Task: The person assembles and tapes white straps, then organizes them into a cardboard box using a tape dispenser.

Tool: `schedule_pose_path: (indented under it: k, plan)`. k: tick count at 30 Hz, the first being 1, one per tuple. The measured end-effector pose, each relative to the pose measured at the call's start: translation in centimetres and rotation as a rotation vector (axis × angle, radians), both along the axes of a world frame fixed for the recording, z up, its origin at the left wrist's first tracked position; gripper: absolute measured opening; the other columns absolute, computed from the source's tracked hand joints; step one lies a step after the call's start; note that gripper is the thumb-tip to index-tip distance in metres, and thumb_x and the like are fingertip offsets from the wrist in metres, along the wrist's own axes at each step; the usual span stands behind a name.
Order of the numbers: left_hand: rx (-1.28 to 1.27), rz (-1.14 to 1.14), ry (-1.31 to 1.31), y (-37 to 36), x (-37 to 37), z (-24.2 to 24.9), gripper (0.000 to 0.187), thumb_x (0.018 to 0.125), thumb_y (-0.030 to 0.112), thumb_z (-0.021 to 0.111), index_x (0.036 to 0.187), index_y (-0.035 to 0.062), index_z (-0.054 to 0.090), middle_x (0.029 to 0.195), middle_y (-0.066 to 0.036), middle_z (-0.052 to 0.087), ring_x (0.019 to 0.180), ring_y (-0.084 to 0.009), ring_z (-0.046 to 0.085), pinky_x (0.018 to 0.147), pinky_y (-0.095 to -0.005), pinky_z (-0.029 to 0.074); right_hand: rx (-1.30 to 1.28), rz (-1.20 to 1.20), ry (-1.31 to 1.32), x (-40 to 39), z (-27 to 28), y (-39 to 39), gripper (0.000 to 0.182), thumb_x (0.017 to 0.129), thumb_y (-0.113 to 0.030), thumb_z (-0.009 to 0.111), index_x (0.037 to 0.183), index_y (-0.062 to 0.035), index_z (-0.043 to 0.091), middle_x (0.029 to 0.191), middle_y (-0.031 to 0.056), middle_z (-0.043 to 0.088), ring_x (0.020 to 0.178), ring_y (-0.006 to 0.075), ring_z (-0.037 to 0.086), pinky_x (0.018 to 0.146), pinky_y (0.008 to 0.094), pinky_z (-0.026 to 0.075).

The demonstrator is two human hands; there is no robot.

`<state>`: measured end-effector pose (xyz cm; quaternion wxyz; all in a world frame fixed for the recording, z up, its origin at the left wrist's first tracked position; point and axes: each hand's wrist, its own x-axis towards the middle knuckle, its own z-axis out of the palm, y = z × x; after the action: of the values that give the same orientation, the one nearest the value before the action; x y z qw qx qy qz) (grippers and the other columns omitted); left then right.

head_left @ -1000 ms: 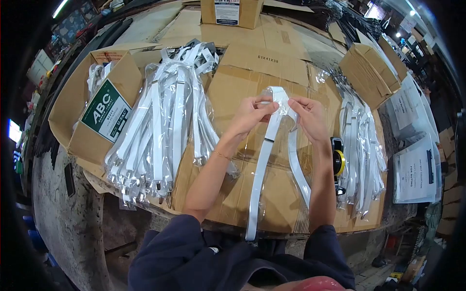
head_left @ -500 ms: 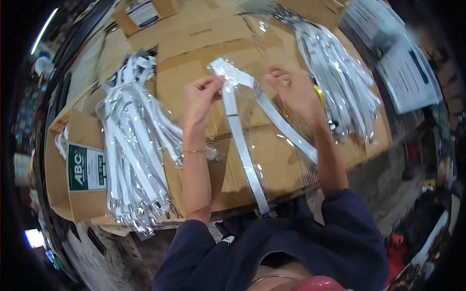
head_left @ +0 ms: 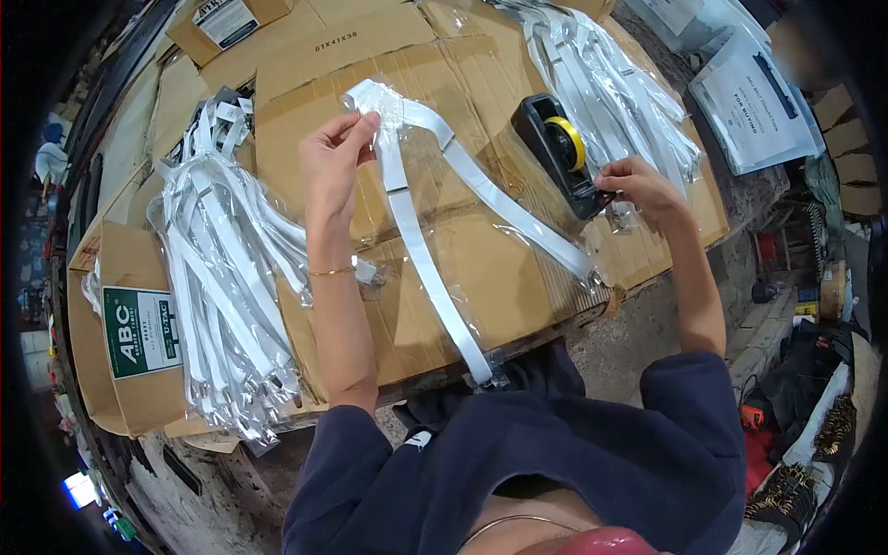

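Observation:
My left hand (head_left: 335, 166) pinches the folded top of a white belt (head_left: 427, 268) wrapped in clear plastic. From that fold two strips run down over the cardboard, one toward my body and one toward the lower right. To the right stands a black tape dispenser (head_left: 540, 146) with a yellow core. At its near end my right hand (head_left: 645, 190) has thumb and finger closed together by the cutting edge. Whatever lies between those fingertips is too small to make out.
Plastic-wrapped white belts lie in a left pile (head_left: 222, 277) and a right pile (head_left: 601, 83). A cardboard box (head_left: 139, 393) with a green ABC label sits at the left edge. A clear plastic bin (head_left: 758, 111) with a printed sheet stands at the far right.
My right hand has moved right and down, away from the belt to the tape dispenser, which now shows fully. My left hand keeps its pinch on the belt. The view has shifted slightly.

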<state>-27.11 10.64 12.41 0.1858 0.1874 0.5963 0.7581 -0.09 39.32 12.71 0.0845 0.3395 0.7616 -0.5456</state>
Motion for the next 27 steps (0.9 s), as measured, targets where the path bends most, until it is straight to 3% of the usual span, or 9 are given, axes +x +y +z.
schedule_pose_path:
  k: [3, 5, 9, 11, 17, 27]
  plan:
    - [-0.019, 0.004, 0.022, 0.0, 0.0, 0.1, 0.019, 0.08, 0.014, 0.07, 0.087, -0.0039, 0.066, 0.071, -0.003, 0.062, 0.061, -0.0062, 0.055, 0.057, -0.0208, 0.046, 0.062, 0.006, 0.049, 0.2, 0.2, -0.1, 0.016, 0.084, -0.019, 0.063, 0.088, -0.004, 0.065, 0.077, -0.0022, 0.06, 0.072, 0.0046, 0.052, 0.064, 0.0211, 0.04]
    - [-0.024, 0.007, 0.022, 0.0, 0.1, 0.1, 0.019, 0.08, 0.013, 0.07, 0.087, -0.0039, 0.066, 0.071, -0.002, 0.062, 0.062, -0.0062, 0.054, 0.057, -0.0207, 0.046, 0.154, -0.136, 0.148, 0.3, 1.3, -1.0, 0.016, 0.084, -0.017, 0.063, 0.089, -0.0025, 0.065, 0.076, -0.0021, 0.059, 0.07, 0.0041, 0.05, 0.064, 0.0204, 0.038]
    - [-0.021, -0.001, 0.01, 0.1, 0.0, -0.2, 0.019, 0.08, 0.013, 0.07, 0.088, -0.0036, 0.067, 0.071, -0.002, 0.062, 0.062, -0.0062, 0.055, 0.057, -0.0206, 0.046, 0.117, -0.059, 0.193, 1.2, 1.9, -2.0, 0.016, 0.082, -0.013, 0.063, 0.089, 0.0015, 0.066, 0.075, 0.0006, 0.06, 0.067, 0.0067, 0.05, 0.06, 0.0218, 0.039]
    - [-0.016, 0.003, 0.011, 0.1, 0.1, 0.0, 0.019, 0.08, 0.013, 0.07, 0.088, -0.0035, 0.067, 0.071, -0.002, 0.063, 0.062, -0.0062, 0.055, 0.058, -0.0205, 0.046, 0.053, -0.185, 0.239, 1.9, 0.8, -2.3, 0.018, 0.081, -0.006, 0.063, 0.097, 0.0025, 0.063, 0.074, 0.0022, 0.061, 0.062, 0.0072, 0.049, 0.056, 0.0208, 0.038]
    - [-0.018, -0.001, 0.014, 0.1, -0.2, -0.3, 0.019, 0.08, 0.014, 0.071, 0.088, -0.0034, 0.067, 0.072, -0.002, 0.063, 0.062, -0.0061, 0.055, 0.058, -0.0202, 0.046, 0.0, -0.26, 0.206, 3.9, 1.6, -3.9, 0.032, 0.081, -0.004, 0.064, 0.11, 0.0, 0.053, 0.076, 0.0028, 0.063, 0.058, 0.0048, 0.048, 0.053, 0.0178, 0.038]
    - [-0.056, -0.011, 0.017, 0.2, -0.1, -0.6, 0.015, 0.081, 0.014, 0.07, 0.089, 0.0008, 0.067, 0.077, -0.002, 0.063, 0.066, -0.0075, 0.056, 0.062, -0.0215, 0.045, 0.105, -0.156, 0.22, 5.2, -0.5, -3.9, 0.031, 0.083, -0.003, 0.062, 0.113, -0.0042, 0.056, 0.073, -0.0016, 0.06, 0.063, 0.0036, 0.047, 0.056, 0.0188, 0.039]
